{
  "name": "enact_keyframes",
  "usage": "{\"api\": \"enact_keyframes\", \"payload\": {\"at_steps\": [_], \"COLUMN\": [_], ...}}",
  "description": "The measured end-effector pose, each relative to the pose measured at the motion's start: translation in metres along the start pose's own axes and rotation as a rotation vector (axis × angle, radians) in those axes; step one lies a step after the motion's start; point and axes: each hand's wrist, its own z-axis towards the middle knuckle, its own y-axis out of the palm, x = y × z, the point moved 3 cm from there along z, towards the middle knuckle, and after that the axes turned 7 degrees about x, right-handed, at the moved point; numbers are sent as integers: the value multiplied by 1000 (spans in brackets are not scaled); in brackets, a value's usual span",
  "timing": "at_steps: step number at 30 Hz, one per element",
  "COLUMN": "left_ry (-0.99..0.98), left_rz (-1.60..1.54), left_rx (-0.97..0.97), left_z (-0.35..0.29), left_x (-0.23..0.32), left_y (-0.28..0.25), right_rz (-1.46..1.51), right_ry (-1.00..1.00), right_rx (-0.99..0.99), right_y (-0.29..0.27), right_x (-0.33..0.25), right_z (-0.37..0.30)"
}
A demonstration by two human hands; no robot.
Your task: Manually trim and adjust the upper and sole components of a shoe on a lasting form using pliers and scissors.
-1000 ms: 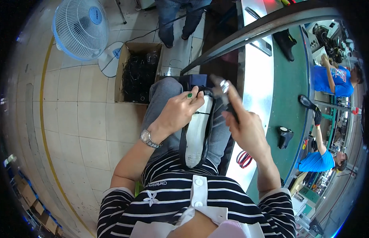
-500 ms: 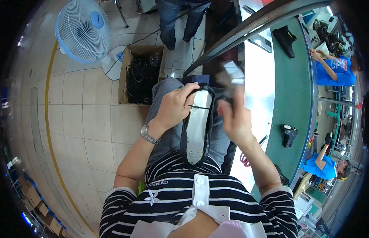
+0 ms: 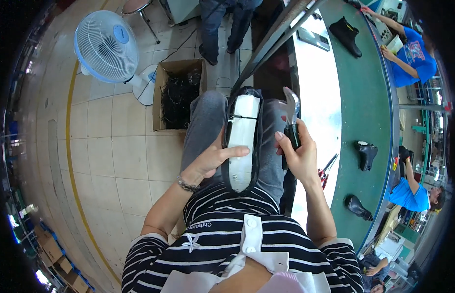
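Note:
Sole up between my thighs lies a black shoe (image 3: 260, 124) with a white underside; its black edge folds in all round, and a thin dark cord crosses the underside near the far end. My left hand (image 3: 216, 157) grips its left side, thumb flat on the white face and the other fingers hidden beneath. Just right of the shoe, apart from it, my right hand (image 3: 302, 154) is closed round the dark handles of metal-headed pincers (image 3: 292, 103). The pincers' curved head points away from me.
At my right runs a shiny metal ledge (image 3: 318, 93) with red-handled scissors (image 3: 326, 171) and a phone (image 3: 313, 38). Beyond is a green conveyor belt (image 3: 345, 122) carrying several black shoes. A carton (image 3: 158, 105) of dark scraps and a fan (image 3: 106, 46) stand left. Co-workers in blue (image 3: 415, 61) sit opposite.
My left hand has slid from the shoe's far end toward me, its thumb now on the underside. The pincers, blurred before, are now steady. Another shoe has come into sight on the belt.

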Motion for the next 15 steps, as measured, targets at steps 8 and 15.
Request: {"api": "enact_keyframes", "payload": {"at_steps": [8,15], "left_ry": [398,406], "left_rz": [403,507], "left_rx": [-167,-162], "left_z": [-10,-4], "left_x": [-21,-45], "left_y": [2,-15], "right_rz": [186,109], "right_ry": [-201,-358], "right_rx": [135,238], "right_y": [10,25], "right_x": [-13,12], "right_z": [-15,-46]}}
